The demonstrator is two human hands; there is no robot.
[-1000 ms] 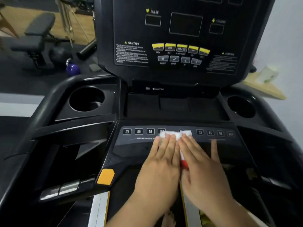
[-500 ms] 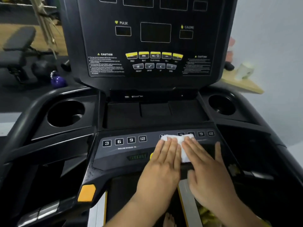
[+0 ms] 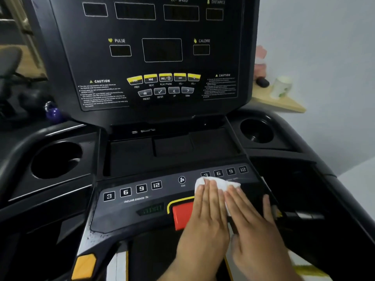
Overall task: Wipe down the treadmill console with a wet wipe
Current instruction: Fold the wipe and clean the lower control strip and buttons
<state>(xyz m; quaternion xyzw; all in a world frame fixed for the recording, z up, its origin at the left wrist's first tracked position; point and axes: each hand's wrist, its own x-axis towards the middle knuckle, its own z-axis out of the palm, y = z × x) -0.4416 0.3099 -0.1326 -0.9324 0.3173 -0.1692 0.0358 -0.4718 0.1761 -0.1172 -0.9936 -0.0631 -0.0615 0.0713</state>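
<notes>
My left hand and right hand lie flat side by side, fingers straight and grasping nothing, both pressing the white wet wipe onto the treadmill console; the wipe sits at 3 o'clock of the fan key, with the red stop button at my left hand's 9 o'clock

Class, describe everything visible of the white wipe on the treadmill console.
The white crumpled wet wipe looks like soft, bunched tissue lying on the grey lower control panel, below the right row of number keys. The left hand and right hand press it with straight fingers, hiding most of it; only its upper edge shows.
</notes>
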